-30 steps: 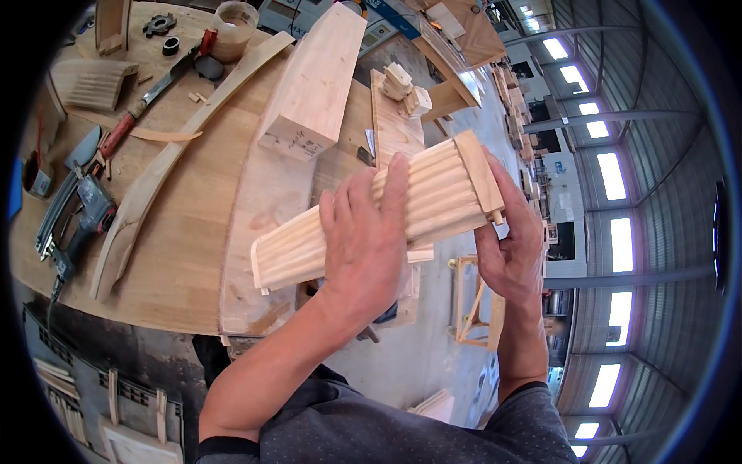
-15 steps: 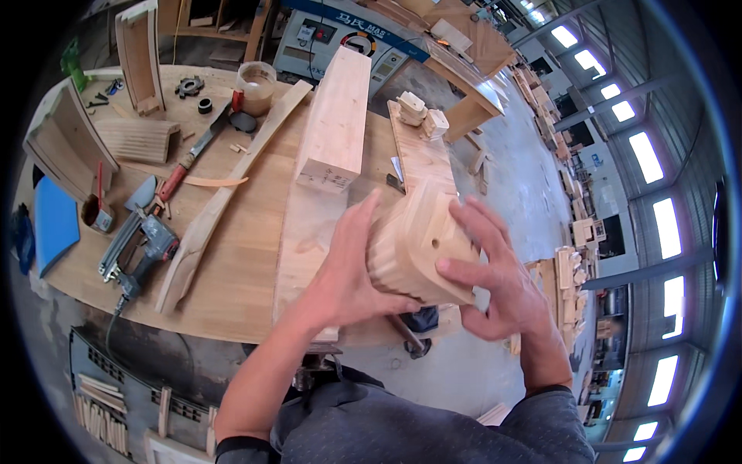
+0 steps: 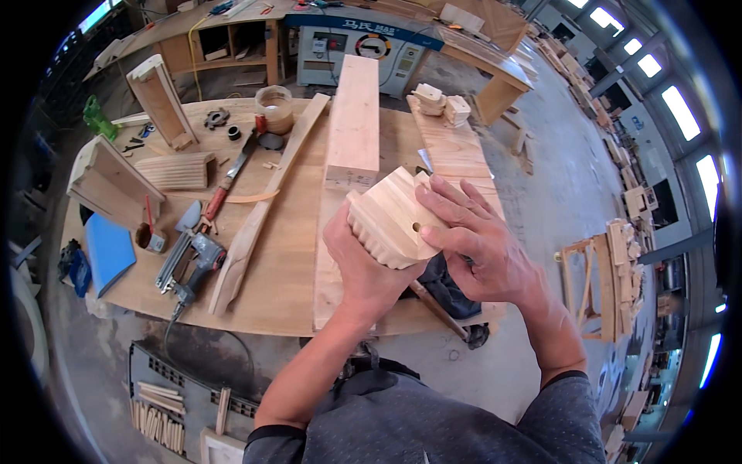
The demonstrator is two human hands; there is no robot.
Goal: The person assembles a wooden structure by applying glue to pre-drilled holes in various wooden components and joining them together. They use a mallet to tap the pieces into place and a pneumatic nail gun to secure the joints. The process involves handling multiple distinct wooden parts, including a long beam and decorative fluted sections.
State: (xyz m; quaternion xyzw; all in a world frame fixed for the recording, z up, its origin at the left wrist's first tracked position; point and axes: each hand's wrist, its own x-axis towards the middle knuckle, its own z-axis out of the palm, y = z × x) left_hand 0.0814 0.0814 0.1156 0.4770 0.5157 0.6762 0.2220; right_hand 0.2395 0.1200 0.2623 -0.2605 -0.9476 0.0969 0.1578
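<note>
In front of my chest I hold a pale wooden block [image 3: 391, 210] with rounded corners, a fluted side and a small round hole in its flat face. My left hand [image 3: 362, 267] is wrapped round its lower left side, over the flutes. On the right, my right hand [image 3: 481, 249] grips the block's edge, thumb by the hole and fingers over the far corner. Just beyond stands a long square timber beam [image 3: 355, 116] on the workbench [image 3: 290, 271]. Below the block, a clamp bar [image 3: 439, 311] and dark cloth [image 3: 457, 292] are partly hidden.
Left on the bench are a nail gun [image 3: 197, 259], a long curved wooden piece [image 3: 267, 197], a red-handled tool [image 3: 224, 185], a glue tub [image 3: 274, 107] and curved wooden panels [image 3: 116, 182]. Small wooden blocks [image 3: 442, 104] rest on a board at the back right.
The block has turned, so its holed face now tilts up toward me, and it sits slightly left. My right hand has shifted over its edge. The whole view has swung a little.
</note>
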